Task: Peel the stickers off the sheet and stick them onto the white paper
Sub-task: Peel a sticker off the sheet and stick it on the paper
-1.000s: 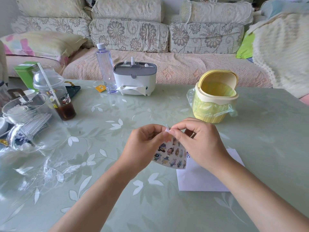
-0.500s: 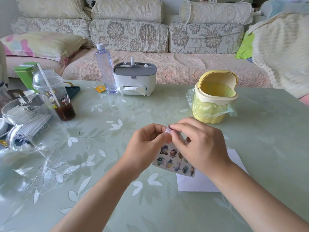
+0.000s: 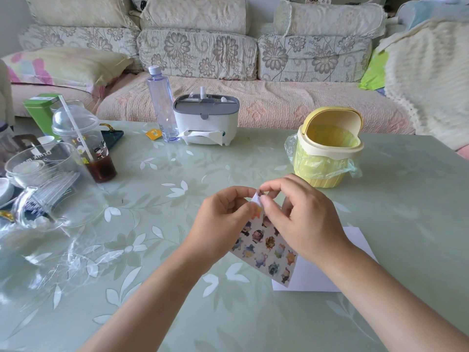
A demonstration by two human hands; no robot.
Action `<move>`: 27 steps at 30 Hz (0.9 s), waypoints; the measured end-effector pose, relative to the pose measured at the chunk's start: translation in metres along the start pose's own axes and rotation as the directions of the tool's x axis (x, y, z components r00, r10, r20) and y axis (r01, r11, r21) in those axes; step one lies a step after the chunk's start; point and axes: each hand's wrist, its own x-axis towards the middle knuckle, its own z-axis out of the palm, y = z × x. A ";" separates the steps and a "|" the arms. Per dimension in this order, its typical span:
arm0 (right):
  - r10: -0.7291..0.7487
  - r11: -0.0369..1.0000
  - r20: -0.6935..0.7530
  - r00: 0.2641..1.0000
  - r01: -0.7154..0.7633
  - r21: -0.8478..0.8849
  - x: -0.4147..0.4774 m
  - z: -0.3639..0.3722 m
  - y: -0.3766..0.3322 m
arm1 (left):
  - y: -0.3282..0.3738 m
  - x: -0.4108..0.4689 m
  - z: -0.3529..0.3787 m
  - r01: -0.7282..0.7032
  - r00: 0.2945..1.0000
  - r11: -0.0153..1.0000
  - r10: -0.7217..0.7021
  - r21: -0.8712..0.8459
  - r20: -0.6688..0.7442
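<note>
- Sticker sheet (image 3: pixel 266 247), printed with rows of small cartoon figures, was held between both hands over the table (image 3: pixel 165 288). Its top corner pointed to 12 o'clock and its lower end hung toward 5 o'clock.
- Left hand (image 3: pixel 223 219): thumb and forefinger were closed in a pinch on the sheet's upper edge, at 9 o'clock of the top corner. The remaining fingers were curled under.
- Right hand (image 3: pixel 302 219): thumb and forefinger were pinched on the sheet's top corner, where a white flap was turned up. Whether a sticker sat between the fingertips could not be determined.
- White paper (image 3: pixel 355 240) lay flat on the table at 4 o'clock from the hands, partly covered by the right forearm. The sheet's lower end overlapped its left edge in the view; contact there could not be determined.
- Yellow bin (image 3: pixel 327 153), bag-lined with its lid tipped open, stood at 1 o'clock from the hands.
- Tissue box (image 3: pixel 206 120) stood at 11 o'clock, with a water bottle (image 3: pixel 162 105) just beside it at its 9 o'clock.
- Lidded cup (image 3: pixel 86 148) with a straw and dark liquid stood at 10 o'clock, well apart from the hands.
- Sofa (image 3: pixel 203 47) ran beyond the table at 12 o'clock.
</note>
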 end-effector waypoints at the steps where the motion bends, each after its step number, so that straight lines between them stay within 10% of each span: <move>1: -0.054 0.998 -0.015 0.998 0.053 -0.038 0.000 -0.001 0.001 | 0.001 0.000 0.000 0.003 1.000 1.000 -0.003 0.000 -0.001; 6: -0.247 0.957 -0.108 0.963 0.225 -0.182 0.002 -0.003 0.005 | -0.001 0.001 -0.003 0.020 1.000 0.999 -0.019 0.051 -0.025; 15: 0.205 0.959 0.111 0.972 -0.223 0.177 0.008 -0.006 -0.003 | 0.001 0.007 -0.007 -0.064 0.994 0.955 0.086 0.290 -0.064; 27: 0.551 0.736 0.146 0.822 -0.561 0.378 0.008 0.000 -0.004 | -0.001 0.006 0.005 0.139 0.986 0.986 -0.130 0.087 -0.104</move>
